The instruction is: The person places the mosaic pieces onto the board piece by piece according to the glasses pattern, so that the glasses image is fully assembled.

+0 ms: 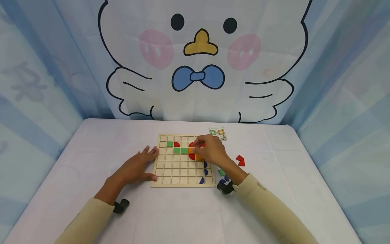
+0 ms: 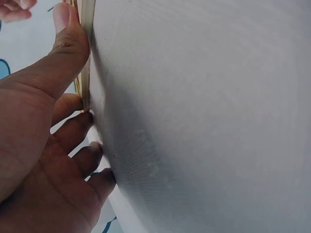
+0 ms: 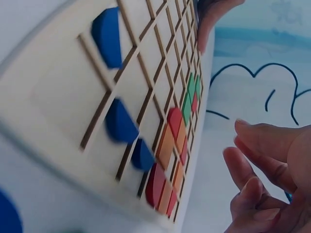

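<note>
A wooden grid board (image 1: pixel 178 172) lies on the table. My left hand (image 1: pixel 138 167) rests at its left side, fingers stretched along the edge; the thumb (image 2: pixel 73 43) touches the rim in the left wrist view. Over the board's upper right, my right hand (image 1: pixel 211 149) hovers with thumb and forefinger close together. In the right wrist view no piece shows between those fingers (image 3: pixel 267 141). Green squares (image 1: pixel 170 144), a red quarter-round (image 1: pixel 176 144), orange pieces (image 1: pixel 199 158) and other red pieces sit in the cells. Blue pieces (image 3: pixel 120 121) lie along the right side, some askew; my right hand partly covers the pattern.
A small patterned card (image 1: pixel 221 134) lies behind the board's right corner. Loose red pieces (image 1: pixel 240 158), a green piece (image 1: pixel 222 173) and blue pieces (image 1: pixel 226 178) lie to the right, near my forearm. A printed curtain (image 1: pixel 198 105) hangs behind the white table (image 1: pixel 170 217).
</note>
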